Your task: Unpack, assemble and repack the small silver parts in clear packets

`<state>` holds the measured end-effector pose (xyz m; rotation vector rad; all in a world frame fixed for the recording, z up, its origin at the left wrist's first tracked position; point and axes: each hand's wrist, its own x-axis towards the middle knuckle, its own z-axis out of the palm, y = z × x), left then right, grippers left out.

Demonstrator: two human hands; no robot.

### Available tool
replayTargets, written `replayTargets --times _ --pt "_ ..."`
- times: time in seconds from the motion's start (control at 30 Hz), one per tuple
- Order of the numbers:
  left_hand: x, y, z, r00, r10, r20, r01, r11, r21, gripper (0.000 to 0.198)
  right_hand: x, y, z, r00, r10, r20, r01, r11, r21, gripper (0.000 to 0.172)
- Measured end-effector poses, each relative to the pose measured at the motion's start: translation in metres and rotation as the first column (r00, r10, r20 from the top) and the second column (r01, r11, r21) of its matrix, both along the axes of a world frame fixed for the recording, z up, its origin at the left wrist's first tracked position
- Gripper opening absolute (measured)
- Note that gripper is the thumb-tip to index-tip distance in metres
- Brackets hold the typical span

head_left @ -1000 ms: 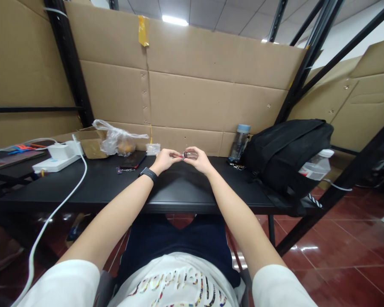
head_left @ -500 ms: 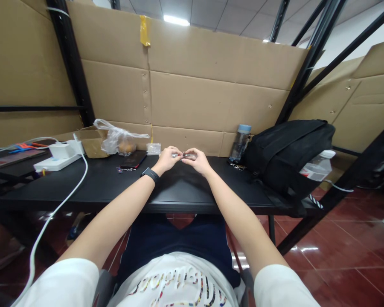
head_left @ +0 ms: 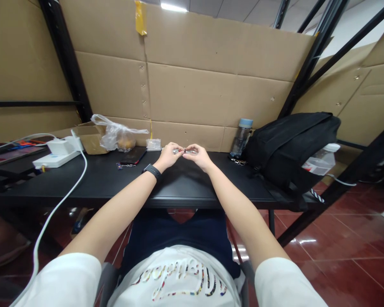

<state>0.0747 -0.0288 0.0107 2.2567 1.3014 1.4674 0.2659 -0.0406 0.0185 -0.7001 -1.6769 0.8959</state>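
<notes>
Over the back half of the black table point(head_left: 121, 183), my left hand point(head_left: 169, 157) and my right hand point(head_left: 199, 157) meet with their fingertips close together. Both are closed in a pinch. Between them is a small, partly see-through thing point(head_left: 184, 151) with a dark reddish middle; the fingers cover most of it, and its kind does not show. A watch with a dark strap point(head_left: 152, 171) is on my left wrist. A small clear packet point(head_left: 153, 145) lies just beyond my left hand.
A phone point(head_left: 133, 156), a plastic bag with round orange food point(head_left: 125, 143) and a white power strip point(head_left: 56, 159) are on the left. Rightward stand a blue-capped bottle point(head_left: 241, 138) and a black backpack point(head_left: 288, 149). A cardboard wall point(head_left: 185, 98) closes the back.
The view has tilted slightly downward. My hands stay together at the same spot, with the small thing turned a little between the fingertips, its reddish part showing more.
</notes>
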Motion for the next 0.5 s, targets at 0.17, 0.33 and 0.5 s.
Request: replayTargets --times 0.17,0.33,0.5 --pt "0.0000 -0.0028 -0.0007 0.997 0.060 -0.049 -0.060 0.998 0.000 0.017 0.0007 -0.0027 0.0000 0.999 0.028 0.018 -0.027 0.999 -0.030 0.044" --pt "-0.0009 -0.0030 0.0013 0.995 0.071 -0.067 -0.070 0.997 0.019 0.015 0.0034 -0.0040 0.0029 0.996 0.033 0.079 -0.022 0.991 -0.129 0.044" --pt "-0.0016 -0.0055 0.0043 0.995 0.089 -0.037 -0.088 0.996 0.013 0.016 0.0057 0.0008 0.0039 0.992 -0.023 0.122 0.034 0.995 -0.088 0.036"
